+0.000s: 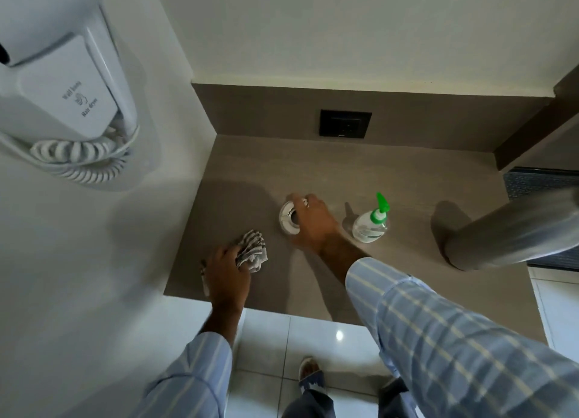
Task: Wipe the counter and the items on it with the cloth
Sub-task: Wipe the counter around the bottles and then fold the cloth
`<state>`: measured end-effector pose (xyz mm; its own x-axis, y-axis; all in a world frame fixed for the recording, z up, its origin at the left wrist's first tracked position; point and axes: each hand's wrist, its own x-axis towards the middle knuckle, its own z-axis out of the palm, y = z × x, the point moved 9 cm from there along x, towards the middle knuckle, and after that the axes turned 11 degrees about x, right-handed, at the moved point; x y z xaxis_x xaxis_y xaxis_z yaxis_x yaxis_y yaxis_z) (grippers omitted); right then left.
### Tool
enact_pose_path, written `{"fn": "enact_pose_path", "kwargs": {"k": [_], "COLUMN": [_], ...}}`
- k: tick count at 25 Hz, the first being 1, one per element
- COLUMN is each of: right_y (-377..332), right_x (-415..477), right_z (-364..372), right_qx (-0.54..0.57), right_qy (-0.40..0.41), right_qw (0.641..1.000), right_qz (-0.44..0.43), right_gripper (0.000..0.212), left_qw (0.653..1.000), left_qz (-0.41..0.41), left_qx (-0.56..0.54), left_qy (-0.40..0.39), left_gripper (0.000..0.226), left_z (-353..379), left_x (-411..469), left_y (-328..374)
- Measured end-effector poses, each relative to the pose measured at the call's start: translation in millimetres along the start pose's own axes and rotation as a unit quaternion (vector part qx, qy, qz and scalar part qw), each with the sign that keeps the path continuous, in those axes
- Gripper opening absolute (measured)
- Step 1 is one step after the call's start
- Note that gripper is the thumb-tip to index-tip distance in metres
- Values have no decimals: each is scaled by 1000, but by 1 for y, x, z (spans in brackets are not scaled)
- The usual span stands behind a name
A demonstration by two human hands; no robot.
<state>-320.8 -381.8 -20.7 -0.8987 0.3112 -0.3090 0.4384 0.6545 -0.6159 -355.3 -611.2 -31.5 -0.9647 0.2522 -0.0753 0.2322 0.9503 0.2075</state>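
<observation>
A striped grey and white cloth (252, 250) lies bunched on the brown counter (407, 182), with my left hand (226, 276) shut on its near part. My right hand (315, 222) reaches over a small round white dish (286, 218) at the counter's middle, fingers curled on its far rim. Whether the dish is lifted I cannot tell. A clear pump bottle with a green nozzle (371, 222) stands just right of my right hand, apart from it.
A tall metallic cylinder (513, 233) stands on the counter's right side. A black wall socket (345, 124) sits on the backsplash. A white wall hair dryer (62, 95) with a coiled cord hangs on the left wall. White floor tiles lie below the counter's edge.
</observation>
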Motion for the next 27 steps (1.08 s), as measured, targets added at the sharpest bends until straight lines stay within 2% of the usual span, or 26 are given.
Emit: {"fn": "enact_pose_path", "kwargs": {"k": [2, 4, 6, 8, 11, 15, 17, 19, 21, 23, 25, 27], "right_y": [4, 5, 4, 4, 10, 6, -6, -14, -15, -14, -12, -10], "right_x": [0, 0, 2, 1, 2, -2, -7, -10, -13, -15, -16, -18], "right_z": [-28, -54, -68, -73, -64, -26, -7, 10, 23, 32, 37, 42], "right_qx": [54, 122, 181, 212, 204, 148, 130, 120, 86, 46, 17, -19], "right_qy": [73, 124, 148, 159, 129, 45, 31, 19, -4, -17, -20, -19], "right_qw": [996, 984, 971, 963, 968, 985, 991, 993, 996, 999, 1000, 1000], "right_qz": [26, 45, 53, 54, 68, 71, 29, 8, 14, 7, 1, -1], "right_gripper": [105, 109, 109, 109, 112, 111, 98, 92, 93, 96, 99, 101], "left_qw": [998, 995, 983, 954, 898, 815, 780, 794, 824, 846, 876, 887], "left_qz": [36, 84, 181, 293, 425, 570, 603, 556, 488, 415, 309, 213], "left_qx": [49, 43, 17, -6, 19, 13, 3, -39, -80, -110, -142, -196], "left_qy": [15, 9, -30, -67, -111, -98, -169, -242, -277, -317, -343, -361], "left_gripper": [46, 43, 40, 39, 46, 50, 42, 38, 47, 47, 43, 42], "left_z": [-2, 1, 12, 25, 33, 22, 27, 28, 28, 26, 20, 5], "left_x": [12, 31, 40, 29, -11, -88, -134, -153, -147, -131, -106, -83], "left_y": [20, 56, 109, 158, 182, 140, 116, 101, 91, 78, 54, 32]}}
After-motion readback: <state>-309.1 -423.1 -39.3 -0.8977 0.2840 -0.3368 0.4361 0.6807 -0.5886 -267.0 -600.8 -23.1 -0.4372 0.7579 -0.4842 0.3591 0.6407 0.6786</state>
